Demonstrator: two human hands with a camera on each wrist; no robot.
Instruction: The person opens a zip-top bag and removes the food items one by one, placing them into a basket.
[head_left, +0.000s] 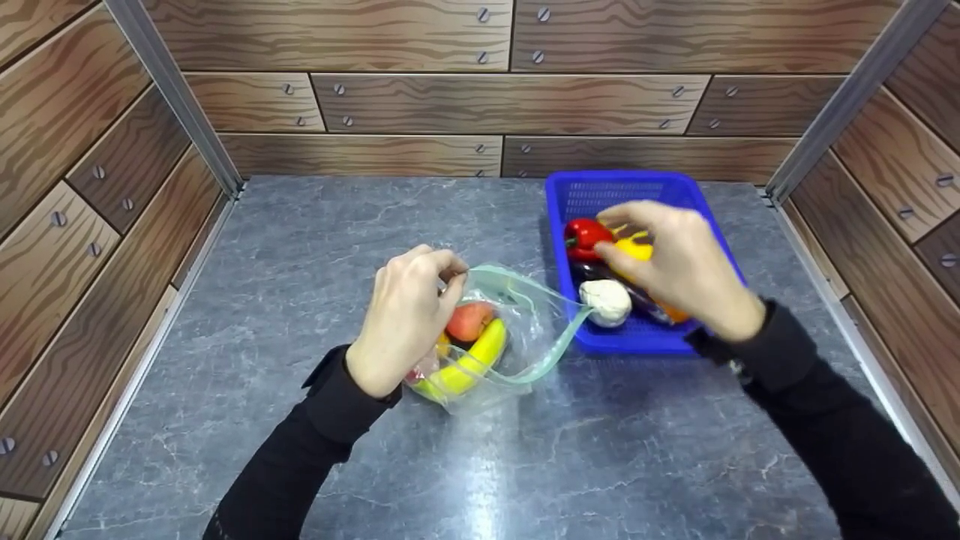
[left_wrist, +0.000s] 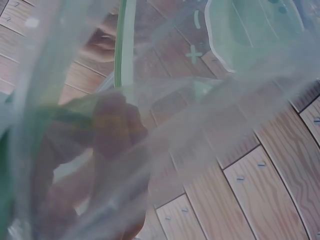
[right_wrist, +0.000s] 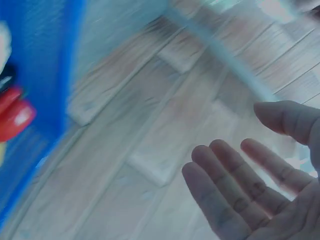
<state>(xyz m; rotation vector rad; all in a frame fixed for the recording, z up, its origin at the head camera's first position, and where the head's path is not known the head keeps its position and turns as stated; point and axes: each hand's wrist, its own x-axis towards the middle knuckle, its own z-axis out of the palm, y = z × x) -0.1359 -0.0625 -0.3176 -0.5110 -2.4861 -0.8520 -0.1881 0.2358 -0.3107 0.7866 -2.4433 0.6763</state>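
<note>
My left hand (head_left: 405, 319) pinches the edge of a clear zip bag (head_left: 561, 346) between thumb and fingertips. The bag's green-rimmed mouth gapes toward the right. Inside it lie a yellow banana (head_left: 489, 346), a red-orange round fruit (head_left: 470, 321) and other pieces partly hidden by the hand. My right hand (head_left: 679, 259) is over the blue basket (head_left: 637, 345), fingers spread and nothing between them in the right wrist view. Near its fingertips are a red bell pepper (head_left: 585, 238) and a yellow item (head_left: 639, 253).
Also in the basket are a white, knobbly round item (head_left: 606, 303), a dark eggplant (head_left: 643, 306) and something orange (head_left: 675, 313). The basket stands at the back right of the grey table (head_left: 322, 225). Wood-patterned walls (head_left: 420, 101) enclose the back and both sides.
</note>
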